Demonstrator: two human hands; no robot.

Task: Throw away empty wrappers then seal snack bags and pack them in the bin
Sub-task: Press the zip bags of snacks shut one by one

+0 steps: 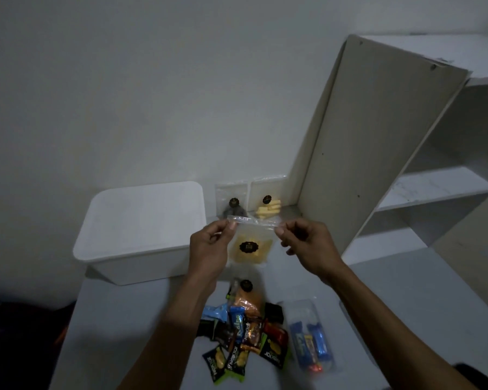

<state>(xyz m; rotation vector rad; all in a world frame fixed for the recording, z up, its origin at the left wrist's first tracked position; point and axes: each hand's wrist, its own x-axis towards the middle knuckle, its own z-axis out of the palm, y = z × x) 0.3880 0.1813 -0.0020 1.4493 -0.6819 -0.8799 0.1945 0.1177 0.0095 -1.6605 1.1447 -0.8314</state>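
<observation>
Both hands hold one clear snack bag up between them: the left hand pinches the left end of its zip strip, the right hand pinches the right end. Beyond the left hand sits the white bin; beyond the fingertips two more clear bags lean on the wall, and below the wrists lies a heap of wrappers. Likely risk: pressing the strip only at its ends leaves the middle unsealed, so the yellow snacks could spill when the bag is packed.
</observation>
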